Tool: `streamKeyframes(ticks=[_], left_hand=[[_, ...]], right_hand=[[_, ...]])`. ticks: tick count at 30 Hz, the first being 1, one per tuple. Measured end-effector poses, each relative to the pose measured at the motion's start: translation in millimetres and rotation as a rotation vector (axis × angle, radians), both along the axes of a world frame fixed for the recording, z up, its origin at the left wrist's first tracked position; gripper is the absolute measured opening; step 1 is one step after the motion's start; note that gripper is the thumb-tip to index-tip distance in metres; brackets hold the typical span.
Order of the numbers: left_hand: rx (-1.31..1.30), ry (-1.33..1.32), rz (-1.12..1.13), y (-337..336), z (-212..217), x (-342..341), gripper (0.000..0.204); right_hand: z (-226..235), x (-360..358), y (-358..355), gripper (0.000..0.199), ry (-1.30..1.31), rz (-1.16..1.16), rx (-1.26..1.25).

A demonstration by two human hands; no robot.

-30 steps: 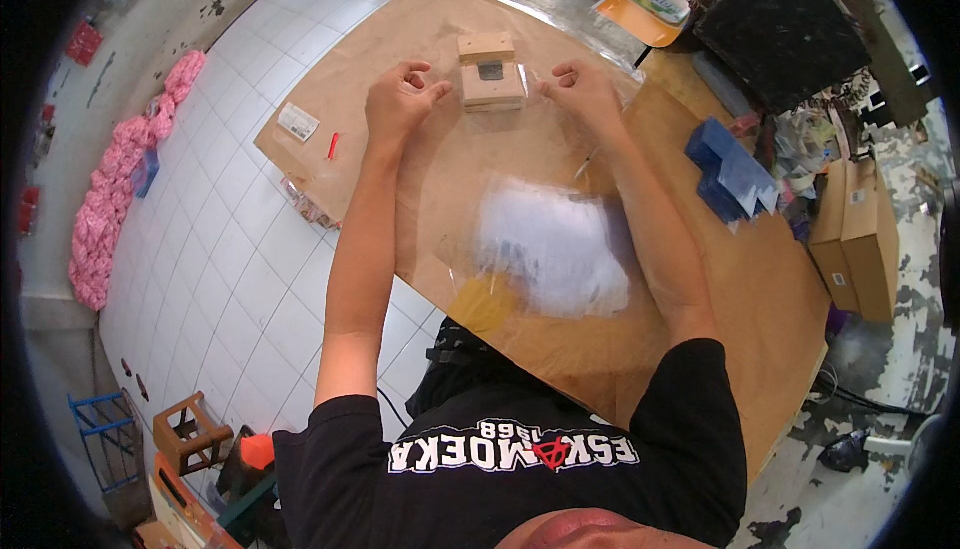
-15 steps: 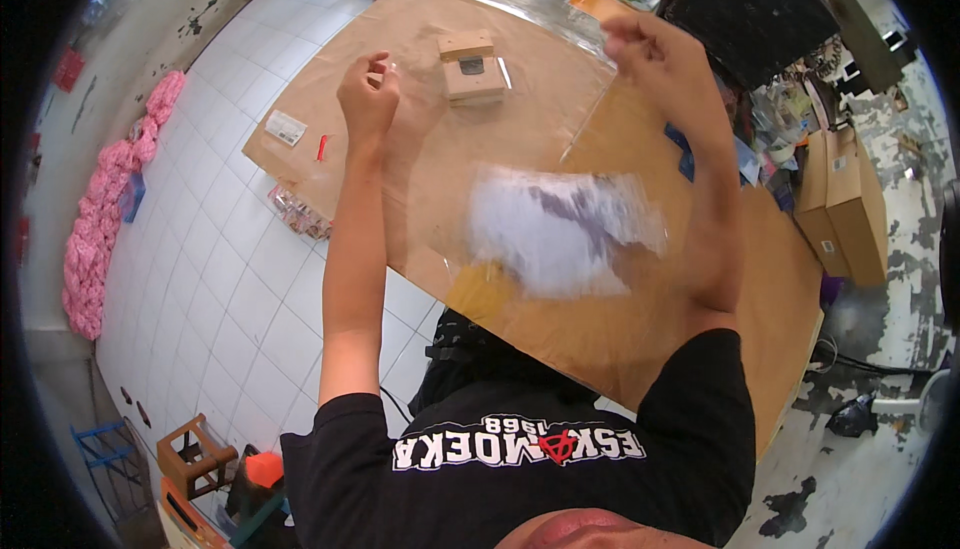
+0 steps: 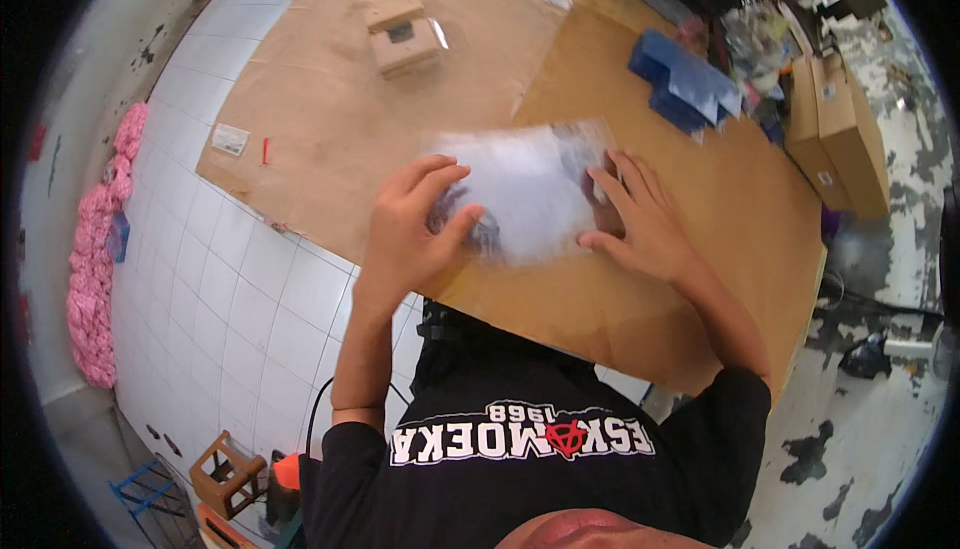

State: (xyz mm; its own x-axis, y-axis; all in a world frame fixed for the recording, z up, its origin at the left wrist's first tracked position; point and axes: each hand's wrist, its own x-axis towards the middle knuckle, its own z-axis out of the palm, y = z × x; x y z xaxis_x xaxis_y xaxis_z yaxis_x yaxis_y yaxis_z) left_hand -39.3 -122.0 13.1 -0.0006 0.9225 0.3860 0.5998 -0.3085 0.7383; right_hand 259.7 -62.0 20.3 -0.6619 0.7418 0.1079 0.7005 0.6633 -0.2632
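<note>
A clear plastic bag with a pale, folded item inside (image 3: 530, 189) lies flat near the front edge of the brown worktable (image 3: 720, 249). My left hand (image 3: 415, 224) presses on its left side with fingers spread. On its right side rests my right hand (image 3: 635, 219), fingers also spread flat. Neither hand grips anything. A small cardboard box (image 3: 403, 37) stands far back on the table, well beyond both hands.
Blue folded pieces (image 3: 685, 79) lie at the back right of the table. Cardboard boxes (image 3: 835, 124) stand off the right edge. A small white label (image 3: 230, 139) and a red marker (image 3: 266, 150) lie at the table's left corner. White floor tiles and pink bundles (image 3: 95, 249) are on the left.
Both hands left the small cardboard box at the back and came toward me. They now lie flat on the plastic bag, which sits smoothed out near the front edge.
</note>
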Motion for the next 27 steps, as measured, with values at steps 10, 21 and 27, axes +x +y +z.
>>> streamKeyframes(ticks=[10, 21, 27], left_hand=[[-0.025, 0.373, 0.075, -11.4, -30.6, 51.0, 0.053], [0.013, 0.387, 0.097, -10.3, -32.6, 53.4, 0.051], [-0.037, 0.435, 0.006, 6.4, -2.1, 49.8, 0.056]], right_hand=[[-28.6, 5.0, 7.5, 0.055, 0.188, -0.046, 0.131], [-26.6, 10.0, 12.4, 0.06, 0.207, -0.052, 0.134], [-16.8, 7.4, 15.4, 0.062, 0.163, -0.026, 0.118]])
